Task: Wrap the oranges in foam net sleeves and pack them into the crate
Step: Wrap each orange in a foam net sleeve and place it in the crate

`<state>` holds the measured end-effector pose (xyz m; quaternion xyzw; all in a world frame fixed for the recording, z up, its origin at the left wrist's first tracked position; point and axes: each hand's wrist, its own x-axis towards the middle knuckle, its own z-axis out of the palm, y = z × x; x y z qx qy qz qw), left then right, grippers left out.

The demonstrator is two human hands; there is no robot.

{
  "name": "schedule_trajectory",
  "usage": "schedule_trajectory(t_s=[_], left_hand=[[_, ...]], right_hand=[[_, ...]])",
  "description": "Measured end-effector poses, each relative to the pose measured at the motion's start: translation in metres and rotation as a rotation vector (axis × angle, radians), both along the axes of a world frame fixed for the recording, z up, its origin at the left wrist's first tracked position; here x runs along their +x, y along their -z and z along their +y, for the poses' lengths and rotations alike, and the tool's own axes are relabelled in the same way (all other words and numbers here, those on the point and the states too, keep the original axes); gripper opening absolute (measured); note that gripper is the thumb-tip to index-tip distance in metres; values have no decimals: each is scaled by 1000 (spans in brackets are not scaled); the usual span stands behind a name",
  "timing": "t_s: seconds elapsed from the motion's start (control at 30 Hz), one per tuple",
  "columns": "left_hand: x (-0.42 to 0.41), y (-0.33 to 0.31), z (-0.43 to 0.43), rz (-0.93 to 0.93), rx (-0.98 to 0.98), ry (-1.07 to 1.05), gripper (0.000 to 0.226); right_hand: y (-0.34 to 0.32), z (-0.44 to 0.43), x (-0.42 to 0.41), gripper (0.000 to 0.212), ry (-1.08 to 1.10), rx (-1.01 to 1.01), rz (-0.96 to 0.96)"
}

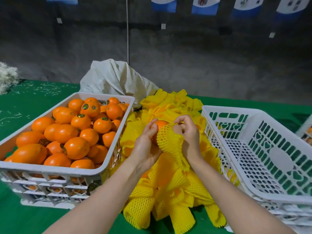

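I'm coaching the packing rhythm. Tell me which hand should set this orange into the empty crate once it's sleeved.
Right, probably. The right hand pinches the foam sleeve and lies beside the empty crate; the left hand, holding the orange, sits nearer the full crate.

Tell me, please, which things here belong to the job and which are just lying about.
Job: orange, foam sleeve, sleeve pile, full crate, empty crate, left hand, right hand.
Lying about: white sack, fibre heap, posters.
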<state>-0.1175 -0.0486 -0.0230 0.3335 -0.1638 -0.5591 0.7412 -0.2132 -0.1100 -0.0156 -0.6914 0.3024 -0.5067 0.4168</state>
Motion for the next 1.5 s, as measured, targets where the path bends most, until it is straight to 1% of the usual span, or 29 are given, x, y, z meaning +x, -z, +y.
schedule_trajectory(t_s=[0.07,0.1,0.13,0.2,0.23,0.27,0.3,0.33,0.4,0.47,0.5,0.53,0.57,0.6,0.67,0.73,0.8,0.9,0.97,1.03,1.07,1.13,1.17,1.23,1.3,1.33,1.37,1.5], left_hand=[[2,2,3,24,-50,56,34],[4,2,6,29,-83,88,40],[6,3,8,-6,-105,116,49],[6,5,11,-190,-96,126,68],[6,6,12,-287,-74,100,74],[6,7,12,-351,-55,63,74],[6,6,13,-363,-40,24,72],[7,7,12,-329,-36,-9,69],[9,9,12,-183,-63,-27,55],[8,11,12,-32,-136,48,30],[6,11,13,27,-167,94,20],[4,12,12,52,-193,116,24],[3,14,11,46,-212,131,32],[2,16,10,23,-219,137,36],[0,16,9,-11,-204,139,38],[0,15,6,-32,-147,111,38],[1,15,5,-54,-89,89,43],[0,11,5,-8,-44,119,48],[-1,9,5,41,-14,132,56],[-2,8,4,69,-3,128,63],[-2,7,3,64,-6,125,62],[-3,7,1,-15,-6,107,56],[-3,7,0,-87,-2,84,55],[-2,8,-3,-261,26,2,54],[-2,10,-4,-401,59,-65,42],[-3,11,-5,-468,73,-99,32],[-4,10,-4,-535,88,-143,28],[-2,12,-3,-875,55,-383,52]], right_hand=[[5,-2,-3,23,69,-20,60],[7,-2,-4,21,77,-4,77],[8,-2,-4,19,77,20,83],[9,1,-3,15,85,50,86],[9,3,-2,13,93,47,85],[9,6,-2,12,91,42,70],[9,8,-1,12,81,45,43],[8,10,-1,14,63,50,16],[8,13,-2,26,15,25,7],[11,18,-3,36,-14,-74,70],[12,20,-3,37,-16,-134,102],[12,21,-3,36,-14,-185,113],[12,20,-3,35,-10,-216,103],[9,18,-3,32,-4,-226,79],[1,11,-3,27,7,-204,24],[-6,3,-3,26,1,-148,-6],[-11,-4,-2,28,-8,-82,6],[-13,-9,-3,35,-39,12,28],[-11,-8,-2,40,-69,85,6],[-9,-4,-2,41,-103,169,-34],[-9,-2,-2,38,-128,221,-58],[-7,-2,-3,42,-175,337,-78],[-6,-2,-4,45,-191,403,-82],[-2,-3,-7,46,-226,570,-88],[0,-2,-6,48,-321,724,-99],[2,-1,-4,51,-368,749,-92],[5,-1,-1,54,-378,748,-79],[10,3,7,60,-292,676,-56]])
